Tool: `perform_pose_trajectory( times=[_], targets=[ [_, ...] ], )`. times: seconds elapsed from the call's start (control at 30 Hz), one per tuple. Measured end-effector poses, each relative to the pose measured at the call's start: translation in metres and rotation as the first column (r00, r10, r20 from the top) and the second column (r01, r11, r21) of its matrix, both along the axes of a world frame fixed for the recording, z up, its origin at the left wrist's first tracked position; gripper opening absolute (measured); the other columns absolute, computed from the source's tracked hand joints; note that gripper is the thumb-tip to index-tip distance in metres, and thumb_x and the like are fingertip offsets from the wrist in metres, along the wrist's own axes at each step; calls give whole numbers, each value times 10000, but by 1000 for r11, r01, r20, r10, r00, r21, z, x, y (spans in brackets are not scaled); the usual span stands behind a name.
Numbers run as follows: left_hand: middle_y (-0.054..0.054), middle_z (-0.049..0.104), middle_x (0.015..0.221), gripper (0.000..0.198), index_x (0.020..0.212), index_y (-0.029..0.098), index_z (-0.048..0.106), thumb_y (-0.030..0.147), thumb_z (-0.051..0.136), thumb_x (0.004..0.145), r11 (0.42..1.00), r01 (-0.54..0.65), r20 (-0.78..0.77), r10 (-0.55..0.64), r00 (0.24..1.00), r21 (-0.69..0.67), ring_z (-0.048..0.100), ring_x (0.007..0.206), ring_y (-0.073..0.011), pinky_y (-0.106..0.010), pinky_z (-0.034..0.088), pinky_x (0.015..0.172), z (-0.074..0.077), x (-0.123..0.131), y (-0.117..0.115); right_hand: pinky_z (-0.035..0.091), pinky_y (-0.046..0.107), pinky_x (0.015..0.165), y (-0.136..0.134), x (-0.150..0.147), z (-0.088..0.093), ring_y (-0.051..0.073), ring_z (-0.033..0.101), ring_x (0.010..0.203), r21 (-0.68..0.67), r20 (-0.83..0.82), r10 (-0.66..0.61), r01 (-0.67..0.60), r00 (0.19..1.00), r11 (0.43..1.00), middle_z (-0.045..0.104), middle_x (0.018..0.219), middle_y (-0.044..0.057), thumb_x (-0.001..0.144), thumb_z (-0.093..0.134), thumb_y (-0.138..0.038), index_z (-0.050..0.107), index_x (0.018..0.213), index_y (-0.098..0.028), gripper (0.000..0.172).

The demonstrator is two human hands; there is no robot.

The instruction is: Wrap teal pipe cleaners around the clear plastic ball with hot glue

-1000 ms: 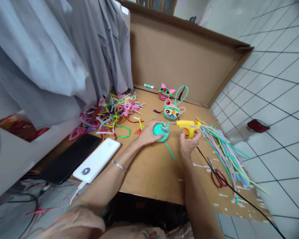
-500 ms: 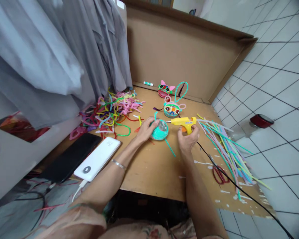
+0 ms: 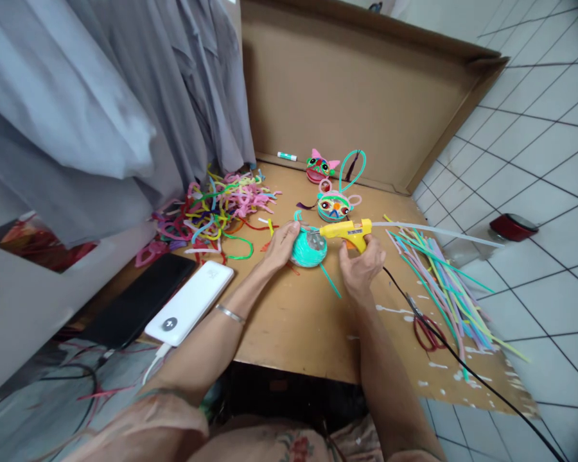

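Note:
My left hand [image 3: 283, 245] is closed on the left side of a round ball [image 3: 310, 250] wrapped in teal pipe cleaner, with a greyish uncovered patch on top. One loose teal end sticks out toward the lower right and another rises at the back. In my right hand [image 3: 362, 266] is a yellow glue gun [image 3: 349, 232], gripped by its handle. Its metal nozzle points left over the ball's grey patch; whether it touches cannot be made out. A long pale glue stick [image 3: 438, 232] juts from the gun's rear.
Behind the ball stand two decorated animal heads, a teal one [image 3: 333, 206] and a pink-eared one [image 3: 319, 168]. Tangled pipe cleaners [image 3: 221, 208] lie left; straight ones [image 3: 446, 289] and red-handled scissors [image 3: 429, 332] right. A white power bank [image 3: 190, 303] and black phone [image 3: 139, 300] lie front left.
The glue gun's nozzle has moved left and slightly down, over the ball's grey patch. More of the glue stick shows behind the gun. My left hand keeps its hold on the ball.

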State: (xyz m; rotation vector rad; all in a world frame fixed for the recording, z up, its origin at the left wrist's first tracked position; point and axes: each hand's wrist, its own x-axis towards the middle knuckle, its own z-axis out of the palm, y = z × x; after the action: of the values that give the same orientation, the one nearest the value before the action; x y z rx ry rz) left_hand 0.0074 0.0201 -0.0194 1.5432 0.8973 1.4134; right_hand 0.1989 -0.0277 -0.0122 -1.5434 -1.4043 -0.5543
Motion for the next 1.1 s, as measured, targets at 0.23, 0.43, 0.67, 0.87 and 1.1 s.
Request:
perform_pose_trajectory(
  times=[0.23,0.43,0.67,0.87,1.1],
  targets=[
    [-123,741,1127,683,996,136,748,727,418,902,1000,-17,-1,17,1000,10,673,1061,-263,-358,505,960,-4,0,3,421,390,783,-1,-1,2,288,637,907,-24,2,12,-12,1000,1000,679,1045,166,844,545,-405,538,1110,-158,363],
    [-124,731,1164,647,963,147,757,686,399,934,999,-9,-14,9,1000,50,666,1107,-269,-370,495,996,-5,0,4,401,374,755,-3,-1,5,283,645,886,-27,15,23,-23,1000,999,690,1037,165,858,531,-401,540,1099,-156,343],
    [-127,726,1174,678,950,150,758,732,414,902,1000,8,-13,-8,1000,23,662,1109,-273,-377,490,1002,0,0,0,394,367,754,-3,-1,5,281,646,881,-19,38,33,-32,999,999,691,1019,157,859,535,-390,538,1089,-160,325],
    [-129,734,1142,689,975,143,748,744,421,892,1000,12,-11,-11,1000,14,669,1088,-266,-364,495,986,0,0,0,393,365,768,-3,-1,4,277,645,886,-43,38,32,-31,999,999,694,1009,143,844,528,-355,539,1087,-170,306],
    [-135,732,1161,687,958,141,750,743,427,886,1000,20,-3,-20,1000,8,665,1112,-270,-367,488,1005,1,0,0,387,372,765,-4,-1,7,284,631,887,-68,14,28,-27,1000,997,688,1012,148,839,510,-363,545,1082,-172,311]
  ],
)
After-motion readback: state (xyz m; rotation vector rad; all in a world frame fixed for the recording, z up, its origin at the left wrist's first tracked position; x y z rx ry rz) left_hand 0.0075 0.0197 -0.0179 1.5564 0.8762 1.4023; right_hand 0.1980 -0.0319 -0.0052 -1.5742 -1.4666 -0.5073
